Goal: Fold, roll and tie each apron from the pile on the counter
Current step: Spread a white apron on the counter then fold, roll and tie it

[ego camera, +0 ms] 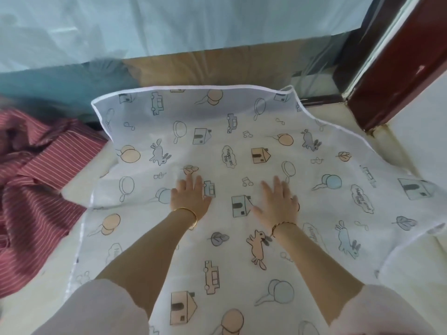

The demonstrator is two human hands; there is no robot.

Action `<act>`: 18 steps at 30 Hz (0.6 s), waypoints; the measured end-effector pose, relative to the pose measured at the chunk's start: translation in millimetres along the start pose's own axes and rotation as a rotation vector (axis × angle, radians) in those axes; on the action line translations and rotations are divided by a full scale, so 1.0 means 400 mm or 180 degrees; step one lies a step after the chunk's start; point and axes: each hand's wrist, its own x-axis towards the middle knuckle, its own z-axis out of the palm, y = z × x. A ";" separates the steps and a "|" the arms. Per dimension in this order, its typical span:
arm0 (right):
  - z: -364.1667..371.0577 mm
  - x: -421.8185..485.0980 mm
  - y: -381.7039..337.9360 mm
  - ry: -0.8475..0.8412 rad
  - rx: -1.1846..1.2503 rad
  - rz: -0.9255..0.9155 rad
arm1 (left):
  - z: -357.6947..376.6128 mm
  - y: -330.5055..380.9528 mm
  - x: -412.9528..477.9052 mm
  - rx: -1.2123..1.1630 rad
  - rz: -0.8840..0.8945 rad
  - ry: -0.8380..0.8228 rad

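Apron (pixel 242 146) spread on counter (pixel 411 286), centre. Left hand (pixel 191 193) and right hand (pixel 278 199) flat on it, side by side, apart. Crumpled cloth pile (pixel 36 189) left of apron. Door frame (pixel 396 76) far right.

Hands (pixel 191 195) (pixel 279 201) x2, printed apron (pixel 242 151) x1, red striped cloth (pixel 36 189) x1, bracelets (pixel 187 212) (pixel 283 225) x2.

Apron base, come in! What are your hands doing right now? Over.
Left hand and right hand open, flat on the printed apron. Apron spread out, not yet folded. Red striped cloth heaped beside its left edge.
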 end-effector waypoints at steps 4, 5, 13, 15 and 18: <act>0.041 -0.101 -0.019 0.1211 -0.0046 -0.0421 | -0.014 -0.021 -0.011 -0.0765 0.0035 0.0020; 0.047 -0.123 -0.020 0.0989 -0.0030 -0.0407 | -0.011 -0.020 -0.029 -0.0876 0.0074 0.0139; 0.041 -0.218 0.029 -0.0125 0.0594 -0.0551 | 0.024 0.080 -0.291 -0.1274 0.1353 -0.0034; 0.052 -0.291 0.031 0.0126 0.0602 -0.0655 | 0.048 0.105 -0.375 -0.1129 0.1405 -0.0084; 0.088 -0.368 0.042 0.0326 0.0564 -0.0765 | 0.069 0.117 -0.445 -0.0870 0.1441 -0.0206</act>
